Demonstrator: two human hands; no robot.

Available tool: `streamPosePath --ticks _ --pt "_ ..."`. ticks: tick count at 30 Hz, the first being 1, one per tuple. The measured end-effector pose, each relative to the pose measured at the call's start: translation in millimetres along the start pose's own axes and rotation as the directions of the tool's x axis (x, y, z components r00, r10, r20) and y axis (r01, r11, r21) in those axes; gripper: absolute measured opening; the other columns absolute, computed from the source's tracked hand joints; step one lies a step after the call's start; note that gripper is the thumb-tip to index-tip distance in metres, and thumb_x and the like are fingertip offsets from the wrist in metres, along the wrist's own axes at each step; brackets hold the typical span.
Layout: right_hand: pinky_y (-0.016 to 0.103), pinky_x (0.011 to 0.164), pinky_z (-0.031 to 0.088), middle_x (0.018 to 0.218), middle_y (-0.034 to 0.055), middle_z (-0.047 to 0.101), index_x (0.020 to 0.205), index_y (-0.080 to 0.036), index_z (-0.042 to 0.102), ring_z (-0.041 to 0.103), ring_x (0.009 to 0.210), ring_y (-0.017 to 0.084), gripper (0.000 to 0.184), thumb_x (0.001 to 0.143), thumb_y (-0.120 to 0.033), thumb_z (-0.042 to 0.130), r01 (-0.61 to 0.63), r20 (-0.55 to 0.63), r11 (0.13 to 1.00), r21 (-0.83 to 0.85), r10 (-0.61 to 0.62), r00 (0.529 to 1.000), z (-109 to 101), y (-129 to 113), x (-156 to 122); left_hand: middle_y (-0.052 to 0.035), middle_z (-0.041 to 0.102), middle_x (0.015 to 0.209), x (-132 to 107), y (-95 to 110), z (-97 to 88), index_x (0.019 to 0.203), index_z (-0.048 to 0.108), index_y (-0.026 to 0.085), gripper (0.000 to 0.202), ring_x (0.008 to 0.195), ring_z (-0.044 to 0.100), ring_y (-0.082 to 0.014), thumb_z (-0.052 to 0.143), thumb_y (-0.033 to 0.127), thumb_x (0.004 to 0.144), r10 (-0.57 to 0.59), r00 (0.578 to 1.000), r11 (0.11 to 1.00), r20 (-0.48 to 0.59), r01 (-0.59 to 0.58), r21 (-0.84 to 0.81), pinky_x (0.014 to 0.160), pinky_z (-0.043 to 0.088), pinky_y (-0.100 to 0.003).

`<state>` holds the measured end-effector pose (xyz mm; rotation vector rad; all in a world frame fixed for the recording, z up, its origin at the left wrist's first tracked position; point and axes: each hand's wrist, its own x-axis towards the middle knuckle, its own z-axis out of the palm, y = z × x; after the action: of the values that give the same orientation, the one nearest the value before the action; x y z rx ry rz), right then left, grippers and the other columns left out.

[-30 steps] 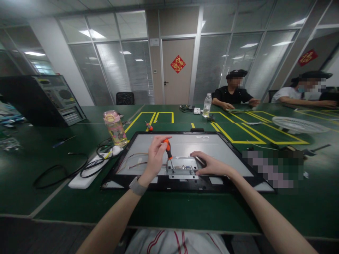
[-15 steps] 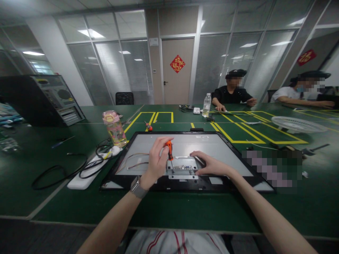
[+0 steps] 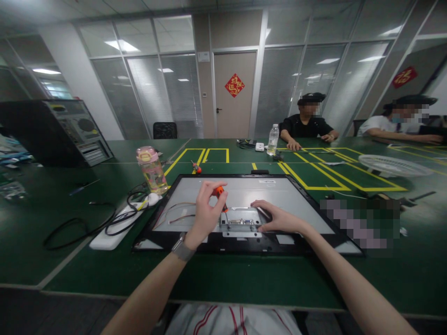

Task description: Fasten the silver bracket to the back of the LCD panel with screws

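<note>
A monitor panel (image 3: 300, 204) lies face down on the green table, its grey metal back up inside a black frame. A small metal bracket with connector ports (image 3: 240, 223) sits near its front edge. My left hand (image 3: 206, 214) is closed round an orange-handled screwdriver (image 3: 220, 195), whose tip stands on the bracket's left end. My right hand (image 3: 275, 218) lies flat on the bracket's right side with its fingers spread. Thin coloured wires (image 3: 178, 211) run across the panel to the left of my hand.
A pink-capped bottle (image 3: 152, 170), black cables (image 3: 104, 221) and a white strip (image 3: 115, 228) lie left of the panel. A computer case (image 3: 59, 132) stands far left. Two people sit at the far right, with a water bottle (image 3: 273, 138) and a white fan grille (image 3: 394, 164).
My left hand has closed further round the screwdriver and turned it a little; the handle now leans more to the left. My right hand has stayed put.
</note>
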<state>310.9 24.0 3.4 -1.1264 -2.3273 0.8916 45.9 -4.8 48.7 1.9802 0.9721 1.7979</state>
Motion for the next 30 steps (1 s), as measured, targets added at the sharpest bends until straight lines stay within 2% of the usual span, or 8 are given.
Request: streamPosePath --ticks 3,8,13,17,21,23,27,30 --pt "0.047 0.115 0.027 0.142 0.0099 0.043 0.131 -0.023 0.047 0.039 0.134 0.031 0.074 0.069 -0.052 0.075 -0.001 -0.002 1.000 -0.002 0.001 1.000 0.1 1.0 -0.1 -0.0015 0.049 0.088 0.1 0.3 1.7 0.099 0.065 0.022 0.014 0.081 0.053 -0.0149 0.061 0.024 0.086 0.003 1.000 1.000 -0.031 -0.002 0.019 0.074 0.045 -0.026" --pt "0.047 0.115 0.027 0.142 0.0100 0.043 0.132 -0.023 0.047 0.038 0.134 0.032 0.074 0.070 -0.053 0.074 -0.004 0.004 1.000 -0.004 0.004 1.000 -0.5 -0.7 -0.7 -0.0030 0.051 0.088 -0.2 -0.2 2.5 0.092 0.065 0.022 0.010 0.080 0.053 -0.0160 0.056 0.026 0.090 -0.002 0.996 1.000 -0.085 0.003 0.021 0.073 0.045 -0.028" --pt "0.047 0.116 0.027 0.142 0.0097 0.043 0.132 -0.023 0.047 0.038 0.134 0.031 0.075 0.069 -0.053 0.074 -0.003 0.008 1.000 0.003 0.003 1.000 -0.7 -1.2 -0.5 -0.0003 0.050 0.081 0.1 -1.2 1.9 0.084 0.062 0.020 0.008 0.076 0.052 -0.0153 0.066 0.027 0.083 0.000 0.992 0.998 -0.126 0.008 0.065 0.071 0.044 -0.027" --pt "0.046 0.115 0.028 0.141 0.0099 0.043 0.131 -0.023 0.047 0.039 0.133 0.030 0.074 0.069 -0.052 0.075 -0.001 0.009 1.000 0.006 0.001 1.000 -1.0 -1.2 -0.2 -0.0022 0.052 0.087 -1.1 0.4 2.4 0.093 0.064 0.020 0.010 0.078 0.053 -0.0155 0.061 0.028 0.087 -0.019 0.995 0.999 -0.097 0.022 0.026 0.073 0.044 -0.028" --pt "0.046 0.115 0.027 0.142 0.0105 0.043 0.132 -0.022 0.047 0.039 0.134 0.031 0.075 0.069 -0.051 0.075 -0.014 0.008 1.000 -0.001 0.014 1.000 -1.1 -2.1 -0.3 -0.0060 0.059 0.095 -2.4 1.1 2.1 0.113 0.060 0.020 0.026 0.085 0.058 -0.0174 0.041 0.029 0.097 -0.085 0.996 0.986 0.013 0.086 -0.140 0.079 0.047 -0.031" --pt "0.047 0.115 0.027 0.142 0.0101 0.043 0.132 -0.023 0.047 0.039 0.134 0.031 0.075 0.068 -0.051 0.075 -0.016 0.005 1.000 -0.002 0.016 1.000 -1.0 -2.5 -0.4 -0.0062 0.060 0.095 -1.9 0.4 1.5 0.108 0.063 0.021 0.027 0.088 0.059 -0.0185 0.040 0.030 0.097 -0.080 0.996 0.983 0.035 0.085 -0.162 0.081 0.047 -0.032" --pt "0.047 0.116 0.026 0.142 0.0098 0.043 0.133 -0.023 0.047 0.038 0.135 0.031 0.076 0.069 -0.052 0.075 -0.020 0.010 1.000 -0.004 0.020 1.000 -1.0 -2.5 -0.5 -0.0041 0.055 0.091 0.4 -0.4 1.4 0.096 0.069 0.022 0.016 0.085 0.055 -0.0177 0.057 0.031 0.090 -0.034 0.999 0.996 -0.009 0.033 -0.085 0.078 0.046 -0.029" --pt "0.047 0.116 0.026 0.143 0.0093 0.042 0.132 -0.024 0.047 0.038 0.135 0.032 0.075 0.068 -0.051 0.075 -0.023 0.010 1.000 -0.002 0.023 1.000 -0.8 -1.3 -0.3 -0.0039 0.057 0.091 0.8 -0.2 1.7 0.104 0.068 0.023 0.021 0.084 0.057 -0.0166 0.050 0.029 0.094 -0.071 0.997 0.994 -0.008 0.070 -0.081 0.078 0.046 -0.028"
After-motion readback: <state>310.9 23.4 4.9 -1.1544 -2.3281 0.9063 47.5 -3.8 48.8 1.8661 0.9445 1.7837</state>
